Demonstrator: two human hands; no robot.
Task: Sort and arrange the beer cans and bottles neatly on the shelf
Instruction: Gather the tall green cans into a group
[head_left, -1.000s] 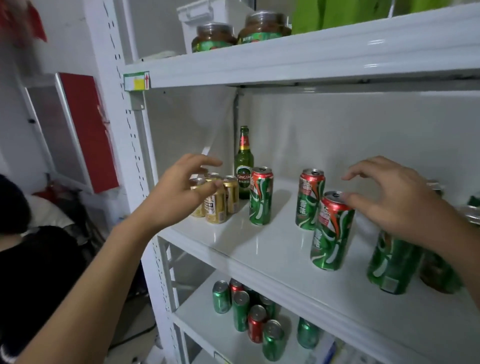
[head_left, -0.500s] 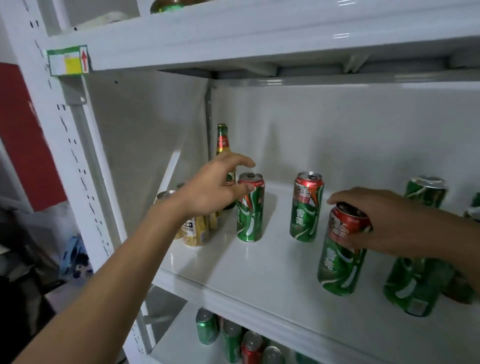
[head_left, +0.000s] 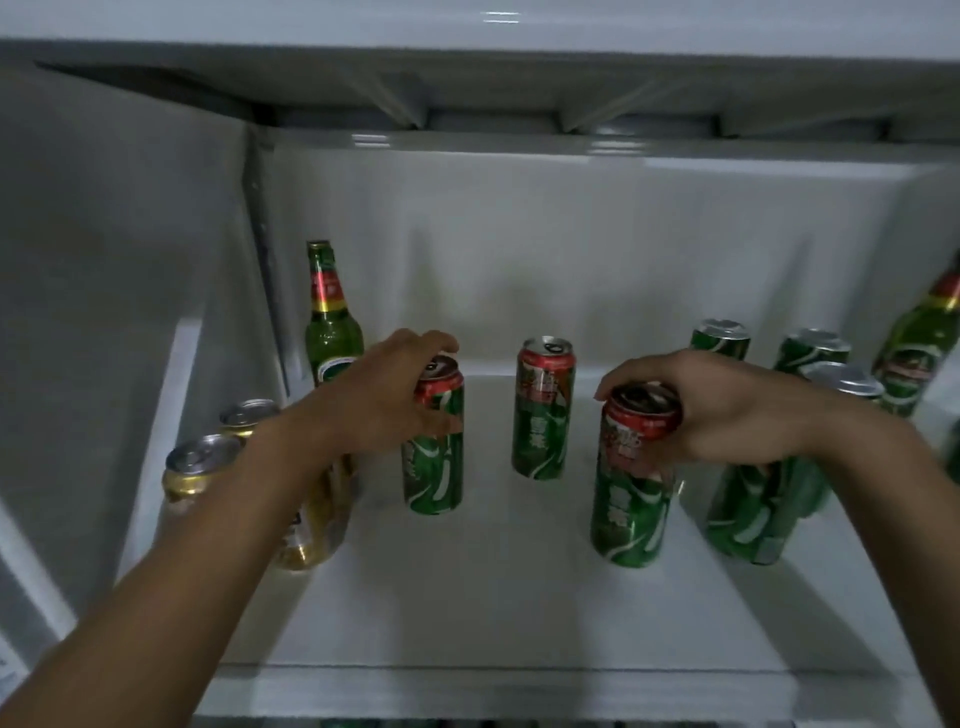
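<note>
Two red-and-green beer cans are gripped at their tops on a white shelf (head_left: 467, 613): the left can (head_left: 434, 457) is clasped by the left hand (head_left: 374, 405), fingers curled over its rim, and the right can (head_left: 631, 493), at about 3 o'clock from it, is closed on by the right hand (head_left: 727, 410). A third can (head_left: 543, 410) is left standing free between them, toward 12 o'clock. At 9 o'clock, gold cans (head_left: 200, 470) are partly hidden behind the left forearm, and a green bottle (head_left: 330, 317) is seen upright behind them. At 3 o'clock, green cans (head_left: 748, 514) are blurred and overlapped, and a second bottle (head_left: 919, 348) is cut off by the frame.
</note>
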